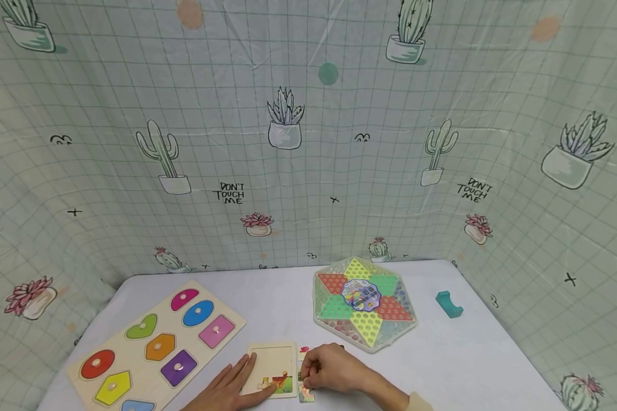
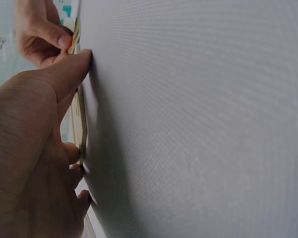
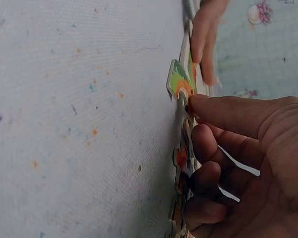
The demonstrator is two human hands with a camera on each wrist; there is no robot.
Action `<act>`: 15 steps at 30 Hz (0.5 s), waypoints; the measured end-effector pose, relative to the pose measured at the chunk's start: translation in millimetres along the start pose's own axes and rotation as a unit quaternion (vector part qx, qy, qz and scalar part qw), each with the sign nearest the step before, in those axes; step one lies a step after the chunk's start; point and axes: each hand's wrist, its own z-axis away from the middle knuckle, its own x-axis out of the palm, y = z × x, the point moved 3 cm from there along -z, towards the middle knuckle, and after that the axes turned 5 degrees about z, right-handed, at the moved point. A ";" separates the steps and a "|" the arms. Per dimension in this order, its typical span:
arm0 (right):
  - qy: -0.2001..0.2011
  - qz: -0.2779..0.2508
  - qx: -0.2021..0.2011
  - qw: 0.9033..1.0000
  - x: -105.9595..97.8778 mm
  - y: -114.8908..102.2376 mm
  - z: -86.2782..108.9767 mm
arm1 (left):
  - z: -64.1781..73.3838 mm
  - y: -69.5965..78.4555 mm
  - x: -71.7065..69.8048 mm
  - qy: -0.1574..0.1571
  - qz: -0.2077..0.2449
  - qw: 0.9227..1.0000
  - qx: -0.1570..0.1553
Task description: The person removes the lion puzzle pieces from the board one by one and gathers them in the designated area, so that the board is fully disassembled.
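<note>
A small square wooden puzzle tray (image 1: 272, 359) lies on the table, with picture pieces (image 1: 284, 383) fitted along its bottom right. My left hand (image 1: 225, 387) rests on the tray's left and lower edges with fingers stretched out and spread. Just right of the tray, my right hand (image 1: 334, 368) pinches a green and orange puzzle piece (image 3: 180, 82) between thumb and fingers; its far side is hidden. More loose jigsaw pieces (image 3: 181, 156) lie under and beside the curled fingers in the right wrist view. The left wrist view shows my left thumb (image 2: 72, 74) near the tray's edge.
A wooden shape board (image 1: 133, 359) with coloured knobbed shapes lies at the left. Behind the right hand is a hexagonal Chinese checkers board (image 1: 365, 325). A teal curved block (image 1: 449, 304) stands at the far right. Patterned cloth (image 1: 308, 171) walls the table's back and sides.
</note>
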 end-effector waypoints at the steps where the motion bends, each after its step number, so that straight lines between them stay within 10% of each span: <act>1: 0.002 0.007 0.001 1.000 0.2 0.3 -0.3 | 0.1 0.3 -0.2 0.001 -0.001 1.000 0.000; 15: 0.008 0.021 0.003 1.000 1.1 -1.8 0.9 | 1.9 1.3 -2.2 0.002 -0.007 1.000 0.009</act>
